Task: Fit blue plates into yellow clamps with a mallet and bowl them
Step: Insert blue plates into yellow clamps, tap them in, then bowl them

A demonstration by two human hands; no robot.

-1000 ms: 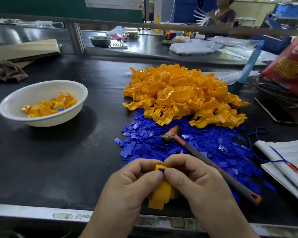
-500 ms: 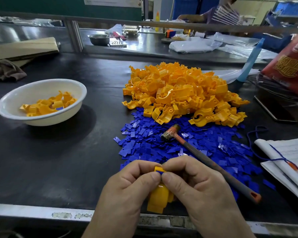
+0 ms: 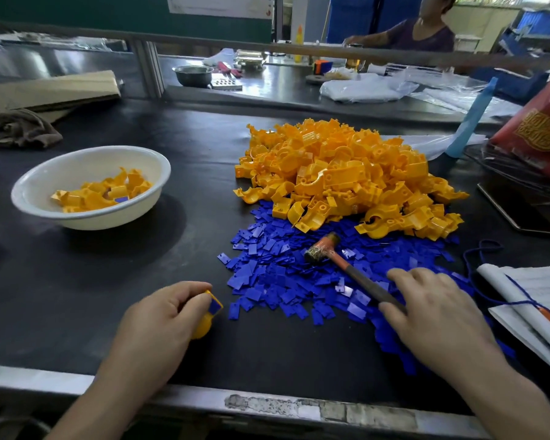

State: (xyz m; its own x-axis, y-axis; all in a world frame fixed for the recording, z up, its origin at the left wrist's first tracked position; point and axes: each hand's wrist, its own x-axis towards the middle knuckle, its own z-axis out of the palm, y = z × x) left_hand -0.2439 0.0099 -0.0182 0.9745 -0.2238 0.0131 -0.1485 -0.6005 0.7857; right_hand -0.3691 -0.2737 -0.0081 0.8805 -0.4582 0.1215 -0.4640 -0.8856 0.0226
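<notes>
My left hand point(image 3: 159, 315) grips a yellow clamp point(image 3: 208, 315) that stands on the black mat, a blue plate set in its top. My right hand point(image 3: 432, 309) lies over the mallet's handle with relaxed fingers, the thumb touching the shaft. The mallet point(image 3: 346, 265) rests on the spread of loose blue plates point(image 3: 283, 281), its head pointing to the far left. A big heap of yellow clamps point(image 3: 340, 173) sits behind the plates. At the left stands a white bowl point(image 3: 45, 176) with several fitted clamps inside.
An open notebook point(image 3: 534, 300) with a blue cord lies at the right edge. A red bag point(image 3: 540, 131) and a dark tablet point(image 3: 521, 208) sit at the far right. Folded cardboard point(image 3: 45, 90) and a rag lie at the far left. A person works at the bench behind.
My hands have parted. The left one carried the clamp to the left and set it on the mat; the right one moved right, onto the mallet's handle.
</notes>
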